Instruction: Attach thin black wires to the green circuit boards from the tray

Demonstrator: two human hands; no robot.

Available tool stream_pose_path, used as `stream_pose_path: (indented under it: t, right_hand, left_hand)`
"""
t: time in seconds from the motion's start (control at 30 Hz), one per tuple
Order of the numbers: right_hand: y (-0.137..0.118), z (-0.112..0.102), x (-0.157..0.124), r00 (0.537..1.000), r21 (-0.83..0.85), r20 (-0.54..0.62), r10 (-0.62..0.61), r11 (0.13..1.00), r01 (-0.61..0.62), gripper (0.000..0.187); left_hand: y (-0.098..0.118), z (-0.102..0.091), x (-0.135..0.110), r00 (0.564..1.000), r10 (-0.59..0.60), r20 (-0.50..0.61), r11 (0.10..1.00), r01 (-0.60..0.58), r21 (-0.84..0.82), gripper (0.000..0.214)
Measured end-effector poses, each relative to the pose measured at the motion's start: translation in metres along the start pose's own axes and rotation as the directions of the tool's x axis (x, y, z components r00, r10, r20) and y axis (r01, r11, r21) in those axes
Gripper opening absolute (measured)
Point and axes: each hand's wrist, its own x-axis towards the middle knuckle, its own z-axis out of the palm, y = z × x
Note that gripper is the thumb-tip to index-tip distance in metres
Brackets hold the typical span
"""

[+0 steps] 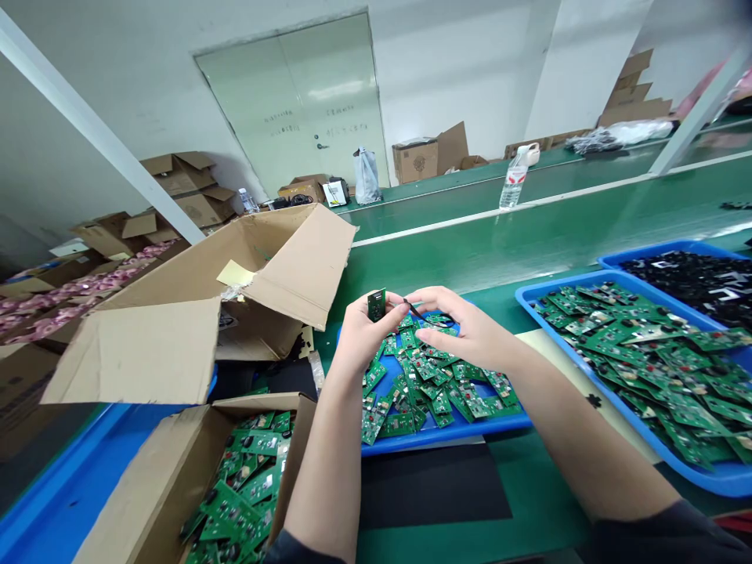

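Fingers (433, 301) of the right hand (470, 337) curl closed around a thin black tool (414, 309), its exact kind too small to tell, and its tip reaches toward a small green circuit board (377, 305) gripped upright between the thumb and fingers of the left hand (365, 338). Both hands hover just above the near edge of a blue tray (446, 429), which is heaped with loose green circuit boards (432, 376). That tray sits on a green conveyor bench (470, 258), with a second blue tray (593, 395) of similar boards (646, 360) to the right, and a third blue tray (663, 249) of black parts (687, 286) just beyond its far corner. Off the bench's left edge stand two cardboard boxes: the near one (170, 478) is filled with more green boards (240, 486), while the far one (294, 258) has its flaps open — what lies inside it is hard to tell. A plastic water bottle (514, 180) stands toward the bench's far edge.
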Motion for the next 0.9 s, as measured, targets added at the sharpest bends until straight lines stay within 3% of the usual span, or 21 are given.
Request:
stream_pose_path:
  t: [0.23,0.5,0.67,0.73,0.8,0.9]
  right_hand:
    - [0.005,-0.005,0.003,0.998,-0.085,-0.034,-0.058,0.995,0.055,0.027]
    - [0.016,-0.018,0.005,0.994,-0.202,-0.093,-0.055,0.979,0.035,0.018]
    - [0.029,-0.027,0.008,0.945,-0.399,-0.306,-0.113,0.917,-0.019,0.023]
    - [0.029,-0.031,0.009,0.916,-0.391,-0.385,-0.112,0.919,-0.052,0.023]
    - [0.022,-0.032,0.007,0.923,-0.313,-0.373,-0.096,0.949,-0.028,0.018]
    - [0.005,-0.025,0.004,0.979,-0.18,-0.2,-0.037,0.984,0.001,0.02]
  left_hand:
    - [0.004,0.002,-0.002,0.998,-0.015,0.054,1.0,0.014,0.01,0.024]
    - [0.006,0.004,-0.004,0.985,-0.022,0.171,0.997,0.008,0.079,0.02]
    - [0.008,0.003,-0.007,0.966,-0.045,0.254,0.997,0.029,0.067,0.019]
    - [0.008,0.002,-0.008,0.97,-0.049,0.237,0.999,0.047,0.015,0.018]
    - [0.008,0.002,-0.009,0.979,-0.042,0.198,0.997,0.053,-0.052,0.018]
    - [0.011,0.006,-0.01,0.982,-0.027,0.187,0.988,0.054,-0.143,0.02]
